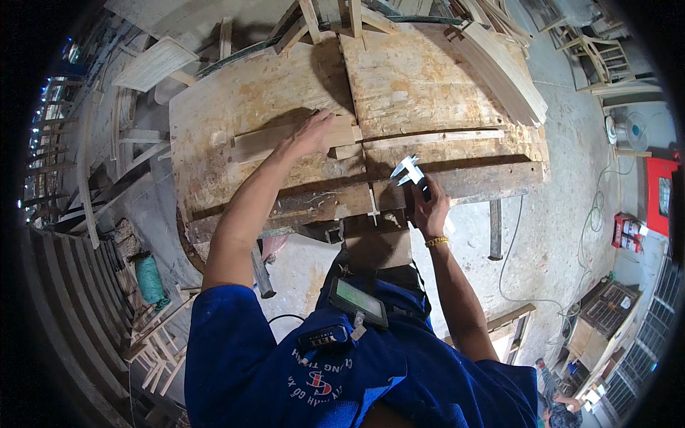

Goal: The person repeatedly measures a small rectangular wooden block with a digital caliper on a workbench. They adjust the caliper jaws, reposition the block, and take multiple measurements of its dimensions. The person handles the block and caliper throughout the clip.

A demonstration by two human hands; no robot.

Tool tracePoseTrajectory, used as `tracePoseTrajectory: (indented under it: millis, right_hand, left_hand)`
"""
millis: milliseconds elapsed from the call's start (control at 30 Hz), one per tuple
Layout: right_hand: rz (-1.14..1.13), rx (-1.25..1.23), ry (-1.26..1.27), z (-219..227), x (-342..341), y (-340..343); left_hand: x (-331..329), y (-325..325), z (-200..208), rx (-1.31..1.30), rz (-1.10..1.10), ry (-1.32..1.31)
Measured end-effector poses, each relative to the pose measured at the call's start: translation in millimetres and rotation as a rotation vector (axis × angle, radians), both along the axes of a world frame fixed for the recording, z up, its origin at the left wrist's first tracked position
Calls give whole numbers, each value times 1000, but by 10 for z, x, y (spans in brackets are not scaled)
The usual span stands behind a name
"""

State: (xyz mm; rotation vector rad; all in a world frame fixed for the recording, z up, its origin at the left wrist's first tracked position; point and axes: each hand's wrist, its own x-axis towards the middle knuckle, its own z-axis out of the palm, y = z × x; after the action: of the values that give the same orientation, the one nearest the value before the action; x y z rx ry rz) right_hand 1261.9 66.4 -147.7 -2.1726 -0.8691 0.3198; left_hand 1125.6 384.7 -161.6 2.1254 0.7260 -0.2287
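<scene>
My left hand (314,134) reaches over a flat, pale wooden piece (260,144) on the workbench, its fingers closed round the upper edge near the right end. A shorter wood block (347,152) lies just below that end. In my right hand (431,210), above the bench's near edge, is a caliper (409,170). Its metal jaws point up and to the left, apart from the wood. A thin wooden strip (435,138) runs across the bench to the right of the held piece.
The worn workbench (399,78) has a thick front beam (471,180). Stacked curved boards (499,75) lie at its far right. Wooden frame parts (307,21) stand along the far edge. A cable (510,271) trails over the floor at right, and a fan (633,130) stands beyond.
</scene>
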Motion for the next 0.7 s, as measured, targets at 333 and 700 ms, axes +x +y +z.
tracePoseTrajectory:
  millis: [333, 700]
  right_hand:
    - [5, 7, 36, 32, -12, 16]
    - [7, 46, 82, 19, -7, 12]
  left_hand:
    - [-105, 101, -250, 404, -221, -160]
    - [-91, 2, 5, 323, -198, -115]
